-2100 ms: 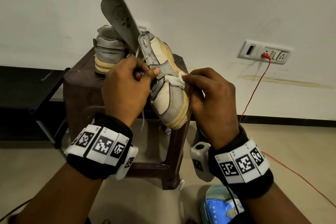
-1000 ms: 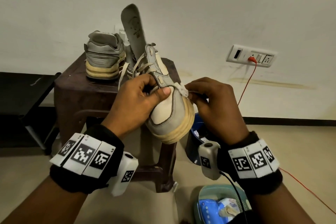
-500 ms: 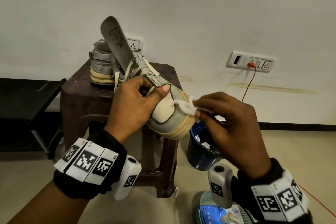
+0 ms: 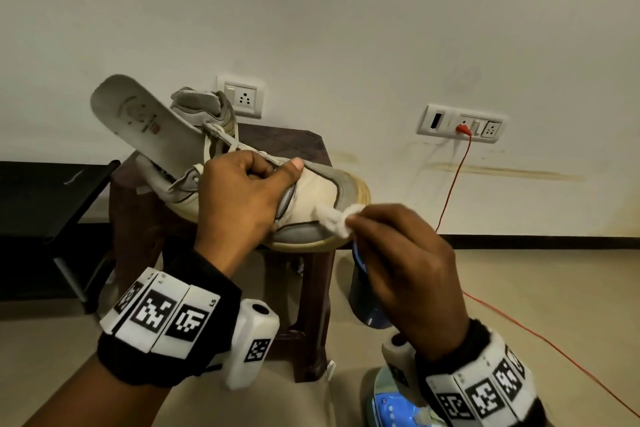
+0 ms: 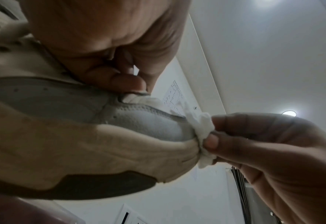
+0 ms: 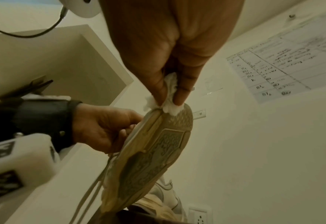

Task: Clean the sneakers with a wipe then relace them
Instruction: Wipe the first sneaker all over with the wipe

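My left hand [image 4: 242, 198] grips a cream and grey sneaker [image 4: 311, 198] around its lace area, holding it in the air on its side, toe pointing right. Its grey insole [image 4: 145, 125] sticks out up and to the left. My right hand [image 4: 398, 253] pinches a crumpled white wipe [image 4: 334, 220] between thumb and fingers and presses it on the toe's side. The wrist views show the wipe [image 5: 202, 136] at the toe edge by the sole [image 6: 158, 151], with loose laces [image 6: 93, 195] hanging. The second sneaker [image 4: 207, 107] stands on the dark stool [image 4: 284, 142] behind.
A blue bin [image 4: 367, 298] stands on the floor right of the stool. A wipes pack [image 4: 394, 406] lies below my right wrist. A red cable [image 4: 453, 184] runs from the wall socket [image 4: 460, 123] down across the floor. A black shelf [image 4: 52, 198] sits at left.
My left hand has tipped the sneaker from toe-down to lying sideways with the toe to the right. My right hand has slid the wipe from the eyelet side down to the toe.
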`<state>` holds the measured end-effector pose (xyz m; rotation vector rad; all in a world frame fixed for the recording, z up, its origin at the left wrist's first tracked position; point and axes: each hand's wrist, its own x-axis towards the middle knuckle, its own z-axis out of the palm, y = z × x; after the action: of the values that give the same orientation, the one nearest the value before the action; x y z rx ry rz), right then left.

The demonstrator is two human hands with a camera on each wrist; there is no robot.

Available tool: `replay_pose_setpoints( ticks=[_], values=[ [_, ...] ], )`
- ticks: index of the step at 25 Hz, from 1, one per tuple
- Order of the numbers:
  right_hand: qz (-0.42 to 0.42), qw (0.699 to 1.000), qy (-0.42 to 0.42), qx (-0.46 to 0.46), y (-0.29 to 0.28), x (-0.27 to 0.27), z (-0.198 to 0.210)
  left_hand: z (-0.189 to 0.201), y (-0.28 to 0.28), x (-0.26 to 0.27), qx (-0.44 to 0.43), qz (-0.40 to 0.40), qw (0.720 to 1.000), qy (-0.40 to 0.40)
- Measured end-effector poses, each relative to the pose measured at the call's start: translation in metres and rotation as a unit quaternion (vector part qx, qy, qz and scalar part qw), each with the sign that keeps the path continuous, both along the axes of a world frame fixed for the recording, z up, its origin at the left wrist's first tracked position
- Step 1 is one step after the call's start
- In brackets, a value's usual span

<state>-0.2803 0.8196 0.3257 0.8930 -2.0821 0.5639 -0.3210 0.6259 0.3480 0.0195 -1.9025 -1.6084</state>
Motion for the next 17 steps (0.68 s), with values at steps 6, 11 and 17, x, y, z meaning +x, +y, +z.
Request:
replay_pose_setpoints(
  ticks=[6, 11, 17],
  values=[
    [-0.051, 0.994, -0.016, -0.099, 0.005, -0.022, 0.015, -0.002, 0.01, 0.005, 0.004, -0.009, 1.0, -0.026],
    [0.007, 0.998, -0.023, -0.054, 0.006, -0.011, 0.001, -0.002, 0.009, 0.002, 0.039, -0.008, 0.999, -0.034],
    [-0.018, 0.999, 0.027, 0.043, -0.007, -0.01, -0.028, -0.003, 0.012, -0.002, 0.035, -0.012, 0.998, -0.047]
  ],
)
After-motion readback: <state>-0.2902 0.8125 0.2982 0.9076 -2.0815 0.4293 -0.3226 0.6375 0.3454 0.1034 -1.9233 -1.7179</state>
